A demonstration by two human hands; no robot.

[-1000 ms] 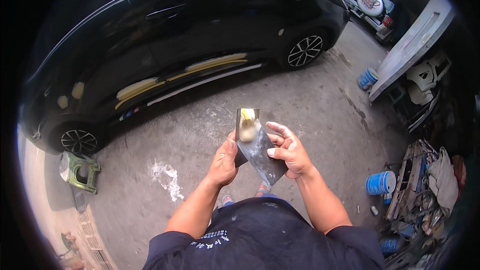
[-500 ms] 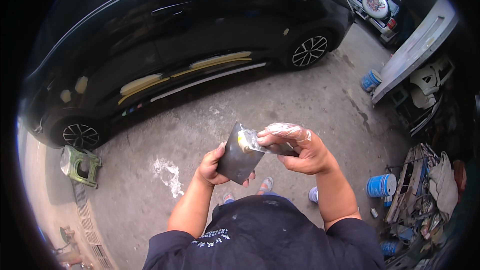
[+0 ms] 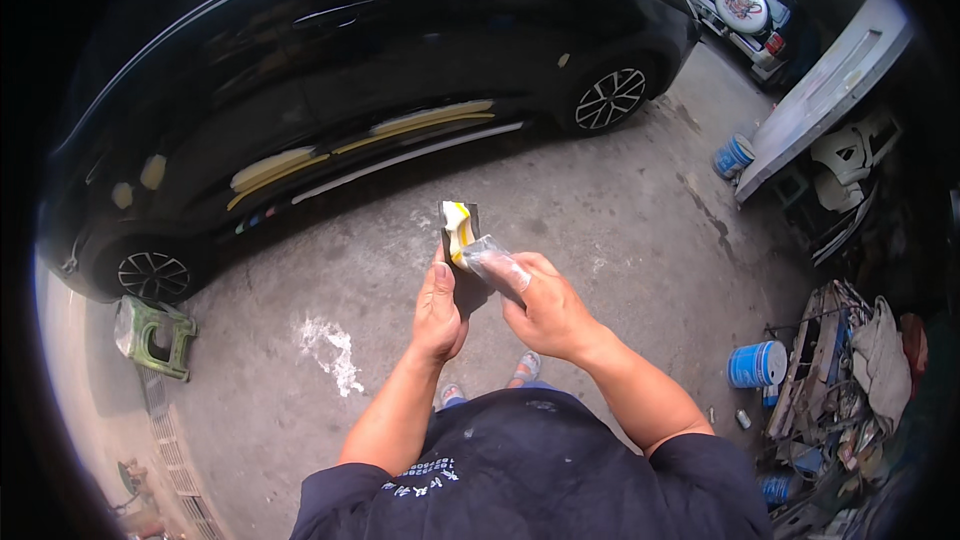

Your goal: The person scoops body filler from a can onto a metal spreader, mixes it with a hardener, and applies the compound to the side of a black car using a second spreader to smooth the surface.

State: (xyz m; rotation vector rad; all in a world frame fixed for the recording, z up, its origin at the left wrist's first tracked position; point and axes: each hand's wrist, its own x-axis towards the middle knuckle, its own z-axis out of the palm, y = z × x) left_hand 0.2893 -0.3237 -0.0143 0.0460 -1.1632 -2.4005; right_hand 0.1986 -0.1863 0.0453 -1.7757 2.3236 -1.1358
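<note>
Creamy paste (image 3: 455, 224) streaked yellow, flat grey blade (image 3: 498, 265) smeared whitish, glossy black car (image 3: 400, 50) with pale yellow patches (image 3: 272, 171), green plastic stool (image 3: 137, 337)

You have a flat dark plate (image 3: 470, 292) gripped in your left hand (image 3: 437, 318), its far end pointing away from you. White paste (image 3: 457, 228) with bright yellow streaks lies spread over that end. The thin grey spreader (image 3: 497, 267) in your right hand (image 3: 556, 306), smeared whitish, slants across the plate, its tip at the paste's near side.
</note>
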